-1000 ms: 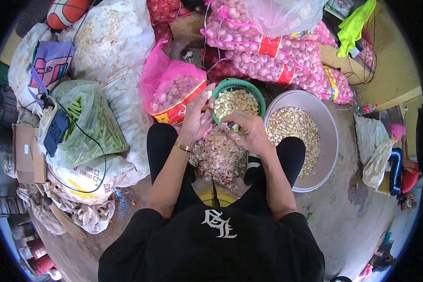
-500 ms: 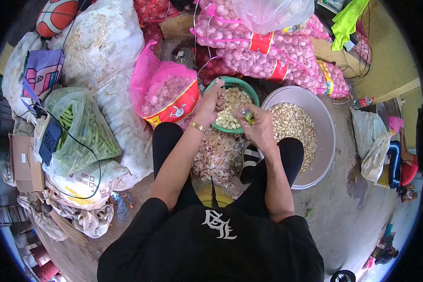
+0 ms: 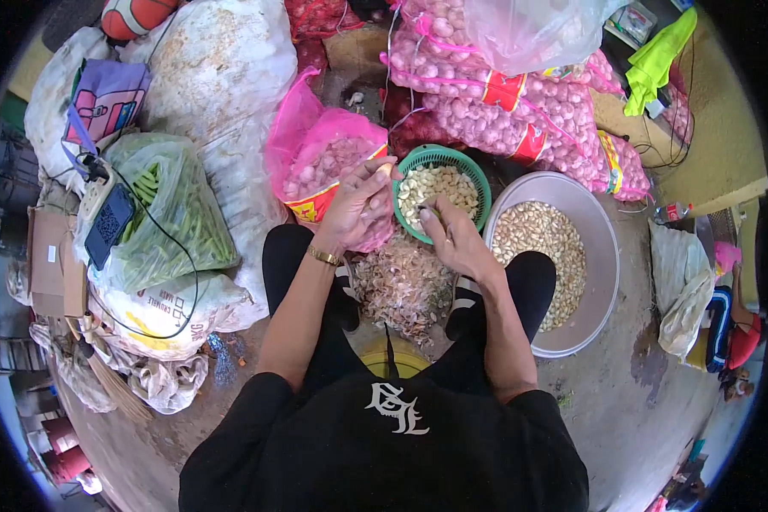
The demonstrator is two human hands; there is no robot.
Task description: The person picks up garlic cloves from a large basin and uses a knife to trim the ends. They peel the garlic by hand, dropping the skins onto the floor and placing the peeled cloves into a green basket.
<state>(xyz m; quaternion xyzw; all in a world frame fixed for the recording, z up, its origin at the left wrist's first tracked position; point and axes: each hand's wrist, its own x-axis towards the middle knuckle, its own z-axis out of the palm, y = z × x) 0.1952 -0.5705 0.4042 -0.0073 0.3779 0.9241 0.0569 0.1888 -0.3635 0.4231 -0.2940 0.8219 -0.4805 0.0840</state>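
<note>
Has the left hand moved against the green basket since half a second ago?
Yes. The left hand, pinching a garlic clove, has drawn back leftward: its fingers were over the green basket rim, now just outside it, before the pink sack.

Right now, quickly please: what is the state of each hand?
Left hand: closed, pinching a garlic clove.
Right hand: curled by the green basket; contents cannot be told.

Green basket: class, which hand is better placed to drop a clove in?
Probably the left hand: it pinches a pale clove right beside the rim of the green basket. The right hand reaches over the rim, no clove visible.
</note>
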